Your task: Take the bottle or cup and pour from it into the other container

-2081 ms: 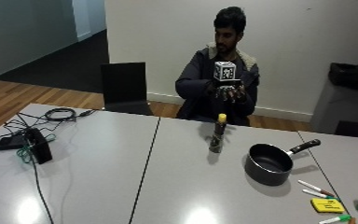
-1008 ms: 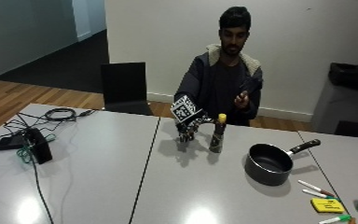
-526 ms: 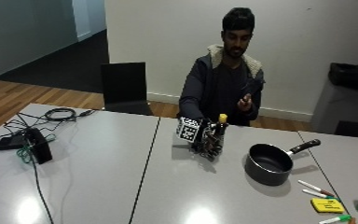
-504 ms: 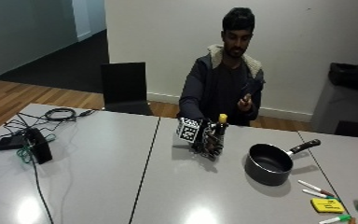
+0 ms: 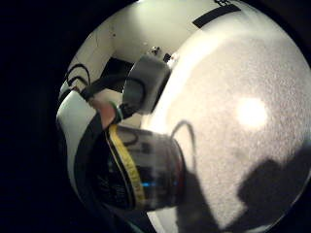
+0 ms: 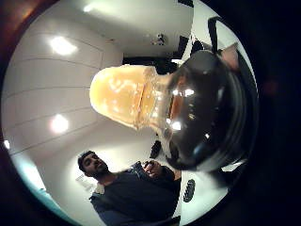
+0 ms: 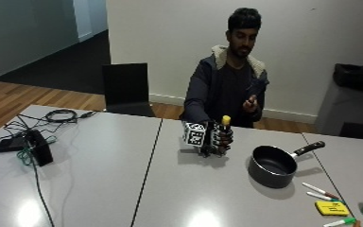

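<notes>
The gloved right hand [image 7: 216,140] grips the bottle [image 7: 224,135], upright on the table [image 7: 106,189]; the saucepan [image 7: 276,164] sits nearby on the bottle's far side from that hand.

A white wall [image 7: 169,42] rises behind the grey table [image 7: 106,189]. Wooden floor [image 7: 18,97] runs alongside a dark carpeted area [image 7: 62,71]. A black chair [image 7: 126,90] stands at the table's far edge.
</notes>
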Motion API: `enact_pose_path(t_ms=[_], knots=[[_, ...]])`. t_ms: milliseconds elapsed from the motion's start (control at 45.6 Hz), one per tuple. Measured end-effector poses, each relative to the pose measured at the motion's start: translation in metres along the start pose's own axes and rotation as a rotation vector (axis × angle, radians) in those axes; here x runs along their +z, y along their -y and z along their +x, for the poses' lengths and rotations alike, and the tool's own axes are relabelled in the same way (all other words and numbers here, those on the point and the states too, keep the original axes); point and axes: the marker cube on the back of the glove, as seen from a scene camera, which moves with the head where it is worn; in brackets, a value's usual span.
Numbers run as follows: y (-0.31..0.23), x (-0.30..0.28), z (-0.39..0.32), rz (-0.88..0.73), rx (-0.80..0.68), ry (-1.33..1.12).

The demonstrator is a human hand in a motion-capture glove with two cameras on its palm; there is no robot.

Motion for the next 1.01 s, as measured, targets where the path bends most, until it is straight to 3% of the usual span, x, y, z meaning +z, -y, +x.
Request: enact_pose_path(t_ms=[438,723,920,1008], knots=[[0.004,-0.003,-0.008,0.040,-0.036,-0.104],[0.053,-0.028,-0.100,0.245,-0.163,-0.150],[0.066,-0.033,-0.148,0.154,-0.107,-0.334],[0.085,-0.026,-0.160,0.228,-0.058,-0.519]])
